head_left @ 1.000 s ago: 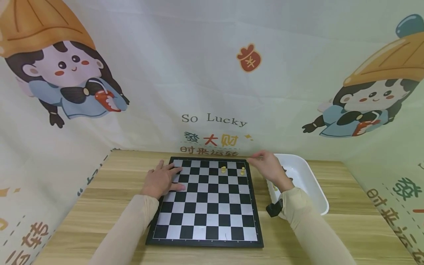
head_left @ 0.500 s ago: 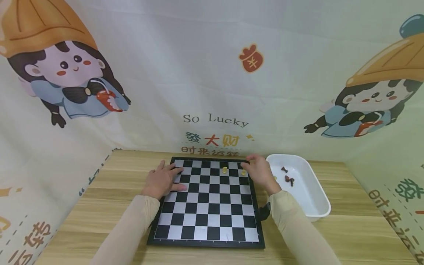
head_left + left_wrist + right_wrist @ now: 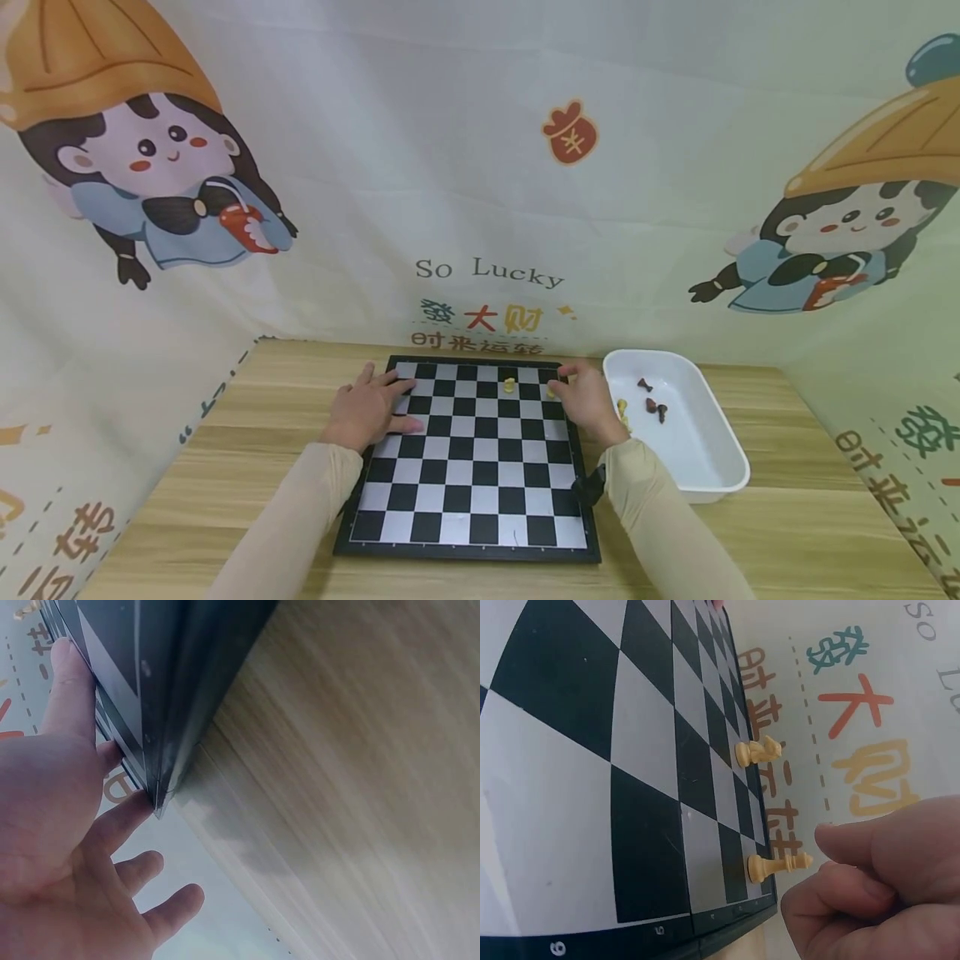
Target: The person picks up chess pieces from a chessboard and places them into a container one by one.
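A black-and-white chessboard (image 3: 459, 454) lies on the wooden table. My left hand (image 3: 365, 408), fingers spread, rests on the board's left edge; in the left wrist view the hand (image 3: 67, 840) touches the black frame. At the far right corner my right hand (image 3: 588, 402) is close by a pale yellow chess piece (image 3: 551, 392) that the fingers partly cover. The right wrist view shows this slim piece (image 3: 780, 865) upright beside the curled hand (image 3: 877, 881); whether they touch is unclear. A yellow chess knight (image 3: 509, 385) stands further left on the board.
Right of the board stands a white plastic tray (image 3: 705, 442). Several dark brown chess pieces (image 3: 651, 406) lie in it, and yellow pieces (image 3: 622, 407) are by its left wall. A printed cloth backdrop (image 3: 337, 208) rises behind the table (image 3: 225, 433).
My right hand has moved left from the tray side to the yellow piece at the far right corner, uncovering the tray's pieces. The left hand has stayed in place.
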`<act>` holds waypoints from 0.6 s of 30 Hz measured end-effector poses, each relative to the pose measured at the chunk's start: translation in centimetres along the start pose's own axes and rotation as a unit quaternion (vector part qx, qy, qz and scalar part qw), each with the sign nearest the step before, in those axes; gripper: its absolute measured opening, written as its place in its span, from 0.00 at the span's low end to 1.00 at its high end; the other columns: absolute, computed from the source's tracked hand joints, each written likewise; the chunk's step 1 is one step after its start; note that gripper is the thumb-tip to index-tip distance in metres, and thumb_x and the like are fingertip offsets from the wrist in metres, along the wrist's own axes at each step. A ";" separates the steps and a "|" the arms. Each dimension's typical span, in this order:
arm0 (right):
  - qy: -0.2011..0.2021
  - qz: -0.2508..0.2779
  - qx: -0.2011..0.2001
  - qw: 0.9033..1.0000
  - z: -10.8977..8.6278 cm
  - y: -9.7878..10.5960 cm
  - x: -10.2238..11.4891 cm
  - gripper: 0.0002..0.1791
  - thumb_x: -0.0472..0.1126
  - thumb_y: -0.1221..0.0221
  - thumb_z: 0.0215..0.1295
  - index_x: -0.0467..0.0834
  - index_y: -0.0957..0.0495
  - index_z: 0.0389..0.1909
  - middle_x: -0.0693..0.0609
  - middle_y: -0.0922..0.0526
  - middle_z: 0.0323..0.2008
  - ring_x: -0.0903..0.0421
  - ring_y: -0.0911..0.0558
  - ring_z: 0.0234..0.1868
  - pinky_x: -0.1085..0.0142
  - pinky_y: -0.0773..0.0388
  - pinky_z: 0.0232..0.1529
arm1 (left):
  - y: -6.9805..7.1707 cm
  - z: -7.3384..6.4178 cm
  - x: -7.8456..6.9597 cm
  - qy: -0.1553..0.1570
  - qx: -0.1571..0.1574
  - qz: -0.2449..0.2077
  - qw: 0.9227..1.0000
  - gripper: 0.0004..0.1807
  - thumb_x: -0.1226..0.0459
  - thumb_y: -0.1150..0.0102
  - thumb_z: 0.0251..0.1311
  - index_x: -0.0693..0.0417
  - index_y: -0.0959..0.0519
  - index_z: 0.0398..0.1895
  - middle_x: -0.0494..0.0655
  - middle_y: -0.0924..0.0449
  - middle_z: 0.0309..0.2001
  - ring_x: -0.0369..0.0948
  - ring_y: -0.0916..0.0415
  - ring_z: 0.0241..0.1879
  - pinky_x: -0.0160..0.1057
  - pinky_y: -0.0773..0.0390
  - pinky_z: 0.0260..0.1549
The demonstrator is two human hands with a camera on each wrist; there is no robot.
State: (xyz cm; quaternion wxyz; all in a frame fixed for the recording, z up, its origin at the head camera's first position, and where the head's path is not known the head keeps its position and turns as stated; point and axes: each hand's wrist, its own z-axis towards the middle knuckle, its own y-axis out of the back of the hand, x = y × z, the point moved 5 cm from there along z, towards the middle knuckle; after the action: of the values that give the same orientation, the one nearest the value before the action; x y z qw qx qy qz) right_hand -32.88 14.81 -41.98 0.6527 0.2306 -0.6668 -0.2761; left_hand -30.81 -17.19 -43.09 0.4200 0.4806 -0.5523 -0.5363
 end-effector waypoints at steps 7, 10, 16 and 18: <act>-0.025 -0.031 0.004 0.999 0.4 -0.8 -0.4 0.18 0.42 0.41 0.71 0.36 0.20 0.55 0.42 0.14 0.42 0.52 0.21 0.35 0.65 0.26 0.34 | -0.1 0.1 0.2 0.001 0.000 0.001 1.000 0.46 0.33 0.40 0.56 0.43 0.32 0.75 0.56 0.37 0.78 0.64 0.51 0.80 0.71 0.34 0.68; -0.043 -0.021 0.012 0.999 0.5 -1.2 -0.7 0.18 0.42 0.42 0.71 0.36 0.21 0.56 0.39 0.15 0.49 0.50 0.20 0.40 0.62 0.24 0.38 | -0.1 0.2 0.2 0.002 0.001 0.003 1.000 0.46 0.33 0.41 0.57 0.43 0.32 0.75 0.55 0.38 0.78 0.64 0.51 0.80 0.71 0.34 0.68; -0.050 -0.017 0.009 0.999 0.7 -1.5 -1.2 0.18 0.41 0.41 0.71 0.35 0.20 0.55 0.39 0.15 0.48 0.50 0.20 0.40 0.62 0.23 0.38 | -0.3 0.3 0.3 0.004 0.005 0.004 1.000 0.46 0.32 0.42 0.57 0.43 0.32 0.76 0.55 0.38 0.78 0.64 0.52 0.80 0.71 0.35 0.68; -0.048 -0.021 0.006 0.999 0.8 -1.6 -1.3 0.17 0.41 0.42 0.70 0.35 0.20 0.55 0.40 0.15 0.47 0.50 0.20 0.40 0.63 0.24 0.37 | -0.3 0.3 0.2 0.003 0.004 0.003 1.000 0.46 0.32 0.41 0.57 0.43 0.32 0.76 0.55 0.38 0.78 0.64 0.52 0.80 0.71 0.35 0.68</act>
State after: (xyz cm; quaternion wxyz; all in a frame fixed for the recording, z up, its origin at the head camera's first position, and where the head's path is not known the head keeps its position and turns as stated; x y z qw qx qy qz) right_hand -33.72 14.58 -44.06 0.6126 0.2343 -0.6942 -0.2965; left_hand -31.10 -17.36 -43.45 0.4215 0.4821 -0.5545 -0.5315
